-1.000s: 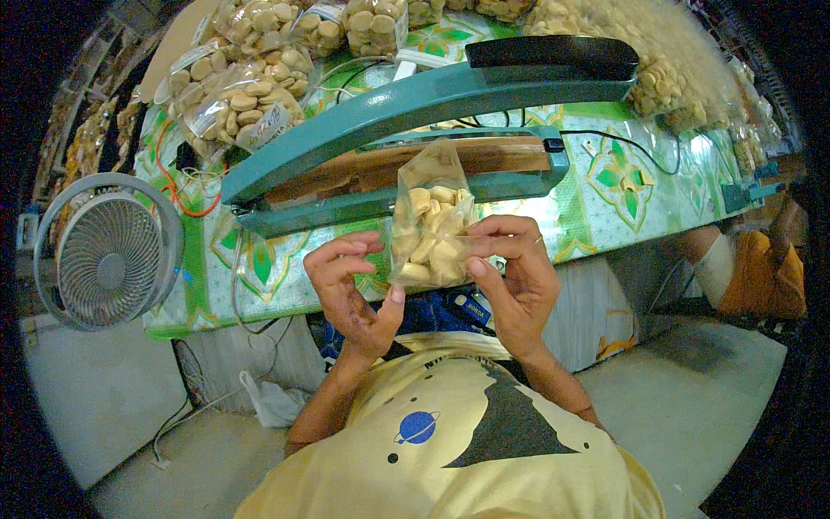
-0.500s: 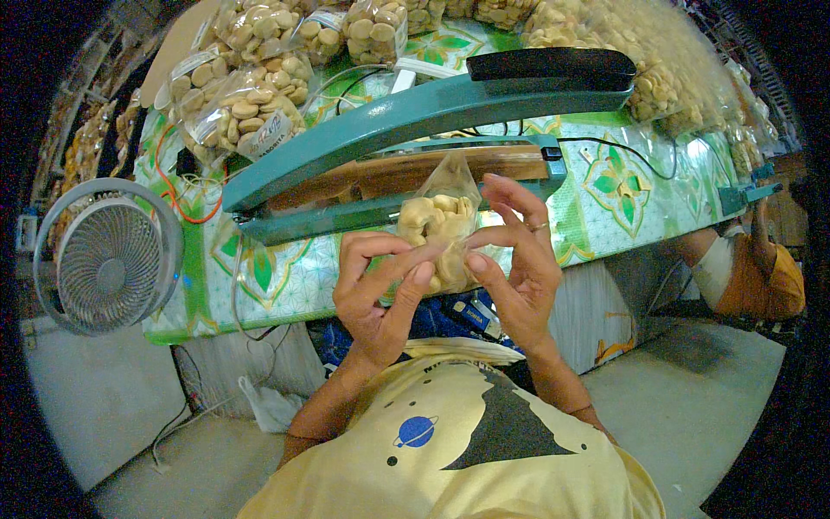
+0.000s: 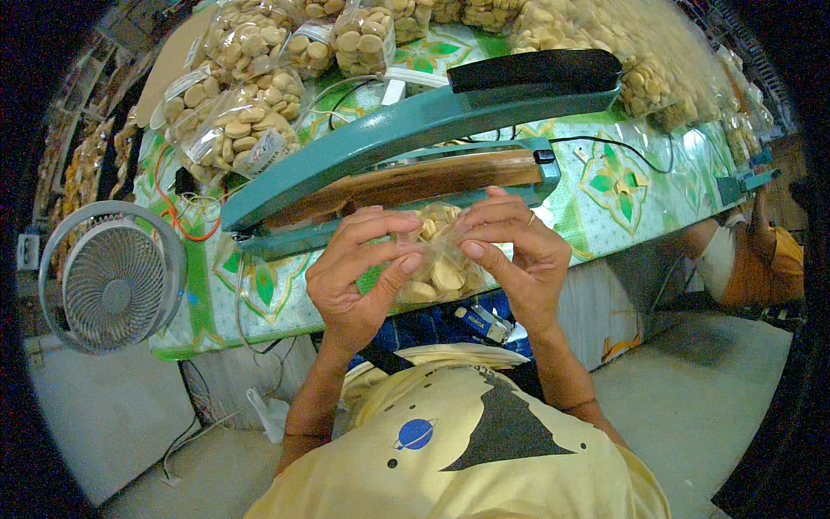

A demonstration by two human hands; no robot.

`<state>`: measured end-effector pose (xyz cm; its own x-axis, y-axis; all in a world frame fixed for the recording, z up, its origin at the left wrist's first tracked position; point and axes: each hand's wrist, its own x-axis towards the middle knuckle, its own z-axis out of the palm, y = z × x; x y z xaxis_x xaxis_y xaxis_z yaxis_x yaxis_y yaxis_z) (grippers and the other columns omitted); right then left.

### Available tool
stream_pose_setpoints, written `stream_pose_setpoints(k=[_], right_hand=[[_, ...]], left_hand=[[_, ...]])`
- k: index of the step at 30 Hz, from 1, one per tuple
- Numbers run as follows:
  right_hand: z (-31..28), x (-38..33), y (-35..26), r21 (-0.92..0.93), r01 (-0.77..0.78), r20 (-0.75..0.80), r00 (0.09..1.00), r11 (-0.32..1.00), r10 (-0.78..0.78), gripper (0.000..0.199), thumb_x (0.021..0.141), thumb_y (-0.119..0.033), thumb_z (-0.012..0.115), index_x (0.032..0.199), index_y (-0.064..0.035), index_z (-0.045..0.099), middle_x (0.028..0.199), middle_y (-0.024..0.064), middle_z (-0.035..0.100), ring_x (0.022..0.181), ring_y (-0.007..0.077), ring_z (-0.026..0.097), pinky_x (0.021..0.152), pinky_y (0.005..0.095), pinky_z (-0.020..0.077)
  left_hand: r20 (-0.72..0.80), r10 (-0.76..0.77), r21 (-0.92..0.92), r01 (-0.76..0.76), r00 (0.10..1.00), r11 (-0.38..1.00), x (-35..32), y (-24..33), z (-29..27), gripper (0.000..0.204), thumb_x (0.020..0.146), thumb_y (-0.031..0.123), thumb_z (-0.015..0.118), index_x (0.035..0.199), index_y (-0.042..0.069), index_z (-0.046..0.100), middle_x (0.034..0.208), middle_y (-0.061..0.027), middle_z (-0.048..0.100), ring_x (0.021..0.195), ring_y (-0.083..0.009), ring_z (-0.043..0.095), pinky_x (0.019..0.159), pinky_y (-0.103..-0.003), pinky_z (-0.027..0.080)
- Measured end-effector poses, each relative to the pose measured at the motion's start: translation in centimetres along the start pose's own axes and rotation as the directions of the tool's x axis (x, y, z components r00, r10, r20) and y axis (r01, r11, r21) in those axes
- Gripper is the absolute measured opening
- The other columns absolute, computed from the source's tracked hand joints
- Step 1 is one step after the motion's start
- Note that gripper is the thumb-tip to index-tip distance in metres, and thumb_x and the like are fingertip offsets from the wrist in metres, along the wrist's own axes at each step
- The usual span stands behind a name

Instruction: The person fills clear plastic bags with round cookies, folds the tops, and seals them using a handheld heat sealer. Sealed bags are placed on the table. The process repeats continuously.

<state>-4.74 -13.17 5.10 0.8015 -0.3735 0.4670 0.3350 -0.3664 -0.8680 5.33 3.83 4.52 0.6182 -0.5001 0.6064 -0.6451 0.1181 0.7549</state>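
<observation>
Landmark: the teal metal heat sealer with a black handle grip and a brown sealing strip (image 3: 406, 164), lying across the table with its arm raised.
Held thing: a small clear plastic bag of pale round crackers (image 3: 437, 259), held just in front of the sealer's near edge, its upper end at the brown strip; whether it touches the strip cannot be told.
Left hand (image 3: 354, 277): in front of the sealer, left of the bag, fingers curled over the bag's top and thumb pressed to its side, pinching the plastic.
Right hand (image 3: 519, 255): in front of the sealer, right of the bag, fingers stretched along the bag's top edge and thumb beneath, pinching it; a ring shows on one finger.
Table: a table under a green and white patterned plastic cloth (image 3: 614, 186) bears the sealer.
Behind the sealer: filled clear bags of the same crackers (image 3: 242, 130) piled at its far left, and a loose heap of pale crackers (image 3: 605, 35) at its far right.
Left of the sealer: a small grey round fan (image 3: 112, 277), standing off the table's edge.
Right of the sealer: another person in an orange garment (image 3: 752, 255), beyond the table's end.
Cables: a black cord (image 3: 605, 143) runs over the cloth from the sealer's right end.
</observation>
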Motion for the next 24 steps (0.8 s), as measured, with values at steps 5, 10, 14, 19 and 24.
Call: stream_pose_setpoints(k=[5, 10, 14, 19, 24], right_hand=[[-1.0, 0.1, -0.7, -0.015, 0.009, 0.011, 1.0, 1.0, -0.009, 0.009, 0.07, -0.003, 0.077, 0.079, -0.0046, 0.074, 0.093, 0.0077, 0.069, 0.093, 0.0228, 0.062, 0.103, 0.0461, 0.036], [-1.3, 0.9, -1.3, 0.032, -0.111, 0.069, 0.992, 0.993, 0.108, 0.013, 0.067, -0.002, 0.078, 0.079, -0.0045, 0.074, 0.092, 0.0097, 0.068, 0.091, 0.0224, 0.061, 0.1, 0.0442, 0.0385], [-0.9, 1.3, -1.1, 0.117, -0.173, 0.06, 0.984, 0.978, 0.167, 0.015, 0.064, -0.002, 0.079, 0.079, -0.0047, 0.074, 0.09, 0.0091, 0.068, 0.091, 0.0207, 0.06, 0.097, 0.0436, 0.0403], [-1.6, 1.3, -0.7, 0.003, 0.01, 0.071, 0.997, 1.0, -0.01, 0.017, 0.062, 0.0, 0.08, 0.077, -0.0049, 0.074, 0.086, 0.0076, 0.067, 0.091, 0.0197, 0.058, 0.097, 0.0431, 0.0408], [-1.9, 0.9, -0.9, 0.091, -0.057, 0.052, 0.997, 0.994, 0.052, 0.018, 0.061, 0.0, 0.081, 0.078, -0.0039, 0.074, 0.09, 0.0096, 0.066, 0.093, 0.0207, 0.058, 0.098, 0.0429, 0.0408]], left_hand=[[-0.057, -0.008, -0.013, 0.008, 0.998, 1.0, -0.4, 0.2, -0.1, 0.018, 0.072, 0.007, 0.077, 0.09, 0.005, 0.073, 0.106, -0.0133, 0.067, 0.1, -0.0266, 0.063, 0.091, -0.041, 0.048], [-0.007, -0.082, -0.002, 0.082, 0.997, 0.997, -0.1, 0.9, 0.1, 0.022, 0.069, 0.006, 0.079, 0.09, 0.006, 0.074, 0.104, -0.0115, 0.068, 0.098, -0.0259, 0.063, 0.089, -0.039, 0.048], [-0.001, -0.039, -0.003, 0.039, 0.999, 0.999, 0.0, 0.6, 0.1, 0.018, 0.069, 0.006, 0.077, 0.087, 0.005, 0.073, 0.101, -0.0135, 0.068, 0.096, -0.028, 0.063, 0.089, -0.042, 0.047], [-0.085, 0.014, 0.003, -0.013, 0.996, 1.0, -0.4, 0.3, -0.3, 0.009, 0.071, 0.004, 0.075, 0.079, 0.003, 0.071, 0.094, -0.0145, 0.069, 0.091, -0.0293, 0.065, 0.089, -0.043, 0.048], [-0.198, -0.323, -0.375, 0.233, 0.926, 0.897, -0.6, 0.5, 0.8, 0.014, 0.073, -0.004, 0.073, 0.084, 0.003, 0.068, 0.098, -0.0136, 0.069, 0.096, -0.0239, 0.064, 0.086, -0.039, 0.048]])
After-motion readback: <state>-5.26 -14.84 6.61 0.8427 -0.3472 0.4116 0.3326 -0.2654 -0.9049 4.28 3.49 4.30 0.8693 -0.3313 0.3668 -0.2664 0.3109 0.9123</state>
